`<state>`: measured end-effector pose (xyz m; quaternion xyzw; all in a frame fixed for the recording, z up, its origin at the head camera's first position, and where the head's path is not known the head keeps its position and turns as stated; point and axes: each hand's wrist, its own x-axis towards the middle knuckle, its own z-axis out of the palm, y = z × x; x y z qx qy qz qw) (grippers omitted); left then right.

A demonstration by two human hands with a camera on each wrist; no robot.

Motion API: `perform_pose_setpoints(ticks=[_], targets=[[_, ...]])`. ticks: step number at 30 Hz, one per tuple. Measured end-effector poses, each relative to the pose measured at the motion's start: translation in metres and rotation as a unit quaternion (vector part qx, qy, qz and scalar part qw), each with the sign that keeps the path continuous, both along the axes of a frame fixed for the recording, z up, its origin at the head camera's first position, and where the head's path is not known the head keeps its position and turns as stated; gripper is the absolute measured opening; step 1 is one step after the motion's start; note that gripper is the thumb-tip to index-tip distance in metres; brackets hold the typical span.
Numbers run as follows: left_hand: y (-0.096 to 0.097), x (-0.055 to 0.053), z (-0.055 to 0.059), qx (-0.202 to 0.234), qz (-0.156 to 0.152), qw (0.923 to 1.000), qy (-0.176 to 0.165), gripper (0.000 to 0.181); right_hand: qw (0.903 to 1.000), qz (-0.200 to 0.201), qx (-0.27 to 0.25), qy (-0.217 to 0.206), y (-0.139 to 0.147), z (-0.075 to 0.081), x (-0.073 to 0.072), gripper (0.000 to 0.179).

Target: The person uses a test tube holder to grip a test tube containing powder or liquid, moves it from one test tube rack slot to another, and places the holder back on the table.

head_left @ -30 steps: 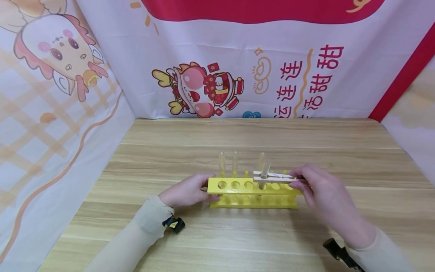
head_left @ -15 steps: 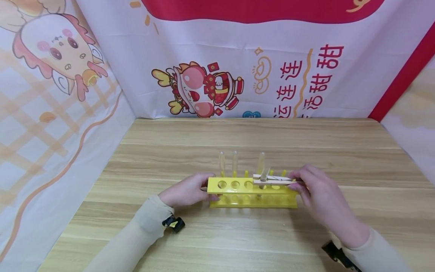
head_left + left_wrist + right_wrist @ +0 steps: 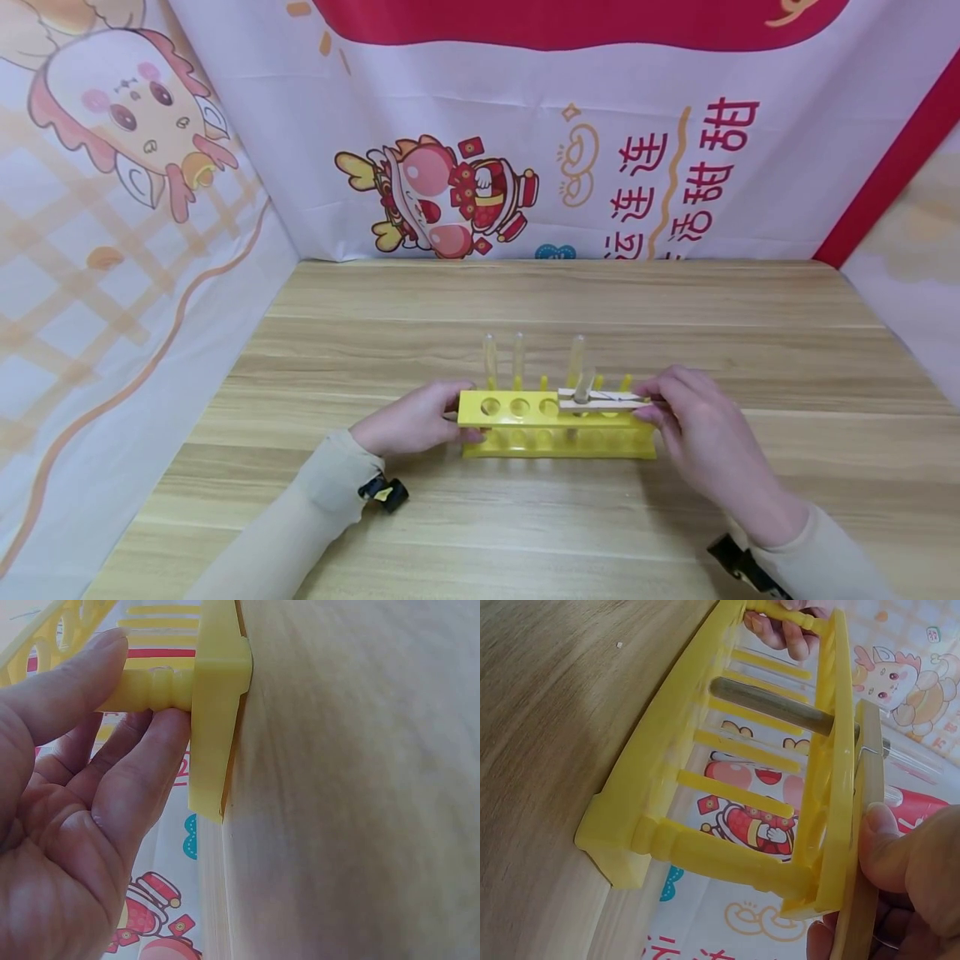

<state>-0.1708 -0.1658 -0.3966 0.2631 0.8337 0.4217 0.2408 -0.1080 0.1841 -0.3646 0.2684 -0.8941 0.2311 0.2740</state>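
A yellow test tube rack (image 3: 504,419) stands on the table. My left hand (image 3: 412,419) holds its left end; in the left wrist view, thumb and fingers pinch the rack's end post (image 3: 157,688). My right hand (image 3: 712,442) grips a wooden test tube clamp (image 3: 611,402), which lies close over the rack's top board. Held in the clamp's jaws is a glass test tube (image 3: 780,709), passing through a hole right of the rack's middle. Greyish contents show in it in the right wrist view, its rounded end close to the rack's base.
Three clear test tubes stand upside down on pegs along the rack's back: one at the left (image 3: 490,358), another beside it (image 3: 519,358), a third (image 3: 576,358) behind the clamp. Wood-grain table (image 3: 555,533) lies around the rack, with printed cloth (image 3: 300,167) hanging behind.
My right hand has lowered the clamp and its test tube, so the tube sits deeper in the rack and the clamp is nearer the top board. My left hand has stayed in place.
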Motion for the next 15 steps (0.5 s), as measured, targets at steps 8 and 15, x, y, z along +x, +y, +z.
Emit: perform_pose_setpoints(ticks=[8, 15], targets=[[0.0001, -0.0003, 0.0004, -0.007, 0.001, 1.0, 0.003, 0.025, 1.0, -0.007, -0.001, 0.002, -0.0007, -0.0022, -0.0002, 0.022], [0.0002, -0.0003, -0.0004, -0.005, 0.002, 1.0, 0.003, 0.023, 0.9999, -0.011, 0.002, 0.004, -0.0008, -0.0047, -0.0009, 0.021]])
